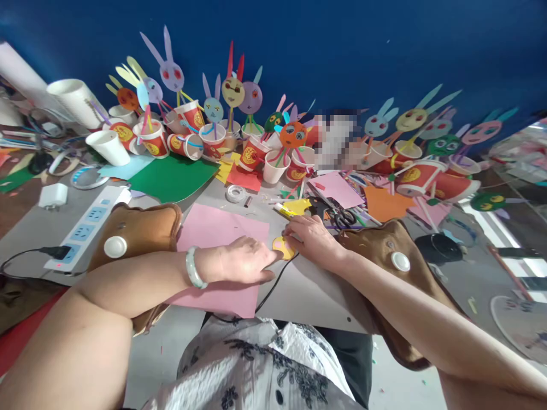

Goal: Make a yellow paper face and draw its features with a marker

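Here, touches a yellow disc over the gray table, beside pink paper, using right hand with fingers bent and left hand with forefinger extended; cannot tell whether gripping or merely pressing.

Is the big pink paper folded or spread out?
Spread out: the big pink paper lies flat, showing on both sides of the left hand.
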`<control>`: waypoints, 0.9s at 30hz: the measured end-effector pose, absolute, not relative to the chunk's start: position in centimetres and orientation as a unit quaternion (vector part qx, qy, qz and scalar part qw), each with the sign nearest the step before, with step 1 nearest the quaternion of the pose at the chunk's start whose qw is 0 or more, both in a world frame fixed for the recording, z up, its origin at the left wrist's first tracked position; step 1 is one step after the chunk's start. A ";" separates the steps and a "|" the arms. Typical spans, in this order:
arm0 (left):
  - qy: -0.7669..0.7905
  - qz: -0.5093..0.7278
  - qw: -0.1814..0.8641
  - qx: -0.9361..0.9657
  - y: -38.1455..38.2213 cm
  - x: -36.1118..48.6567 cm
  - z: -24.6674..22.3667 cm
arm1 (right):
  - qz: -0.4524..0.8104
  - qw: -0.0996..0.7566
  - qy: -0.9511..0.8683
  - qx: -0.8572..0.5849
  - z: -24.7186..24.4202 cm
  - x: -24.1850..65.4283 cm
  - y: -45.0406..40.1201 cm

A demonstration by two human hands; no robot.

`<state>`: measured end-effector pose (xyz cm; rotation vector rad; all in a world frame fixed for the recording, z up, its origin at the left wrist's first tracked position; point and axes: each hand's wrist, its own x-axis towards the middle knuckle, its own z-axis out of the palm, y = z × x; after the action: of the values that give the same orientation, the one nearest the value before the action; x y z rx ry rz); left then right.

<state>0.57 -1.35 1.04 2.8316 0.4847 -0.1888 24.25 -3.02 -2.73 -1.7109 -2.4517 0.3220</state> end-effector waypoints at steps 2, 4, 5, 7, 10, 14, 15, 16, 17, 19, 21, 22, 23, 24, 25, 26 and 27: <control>0.202 -0.062 0.188 0.959 -0.8 1.1 1.8 | 0.110 0.034 -0.801 -0.587 -2.5 23.8 -2.8; 0.243 -0.041 0.223 0.943 -0.4 1.4 2.1 | 0.106 0.022 -0.800 -0.590 -2.3 23.5 -2.9; 0.264 -0.023 0.236 0.935 -0.2 1.4 2.1 | 0.103 0.024 -0.803 -0.586 -2.2 23.4 -3.0; 0.289 0.019 0.259 0.922 0.2 1.5 1.9 | 0.095 0.034 -0.809 -0.579 -2.0 23.3 -3.3; 0.299 0.045 0.271 0.914 0.6 1.6 1.1 | 0.076 0.039 -0.815 -0.573 -2.0 23.3 -3.6; 0.310 0.051 0.278 0.908 0.9 1.9 0.1 | 0.054 0.050 -0.824 -0.562 -2.6 23.6 -3.8; 0.311 0.054 0.280 0.907 0.9 1.9 -0.1 | 0.050 0.059 -0.827 -0.556 -2.7 23.6 -3.9; 0.313 0.056 0.279 0.906 0.9 2.0 -0.3 | 0.049 0.072 -0.832 -0.548 -2.9 23.8 -4.0; 0.316 0.061 0.280 0.904 0.9 2.1 -0.6 | 0.050 0.089 -0.836 -0.539 -3.0 23.9 -4.1; 0.331 0.089 0.296 0.892 1.1 2.2 -1.0 | 0.059 0.133 -0.841 -0.521 -3.1 24.2 -4.3; 0.351 0.132 0.343 0.861 1.4 2.3 -1.4 | 0.074 0.183 -0.841 -0.504 -3.0 24.4 -4.5; 0.358 0.147 0.379 0.841 1.5 2.3 -1.5 | 0.081 0.208 -0.838 -0.498 -2.9 24.5 -4.5; 0.360 0.150 0.420 0.819 1.6 2.3 -1.6 | 0.089 0.231 -0.834 -0.493 -2.7 24.6 -4.5; 0.360 0.144 0.463 0.797 1.7 2.4 -1.7 | 0.097 0.253 -0.829 -0.489 -2.6 24.6 -4.6; 0.359 0.136 0.502 0.775 1.8 2.4 -1.8 | 0.104 0.275 -0.822 -0.488 -2.4 24.6 -4.6; 0.358 0.128 0.535 0.755 1.9 2.4 -1.8 | 0.110 0.295 -0.813 -0.489 -2.2 24.6 -4.7; 0.356 0.126 0.558 0.739 1.9 2.4 -1.9 | 0.117 0.313 -0.803 -0.494 -2.1 24.6 -4.7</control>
<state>2.39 1.89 -1.93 1.7434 0.8393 0.2983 24.59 -4.73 -2.08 -1.3032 -2.1167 0.3093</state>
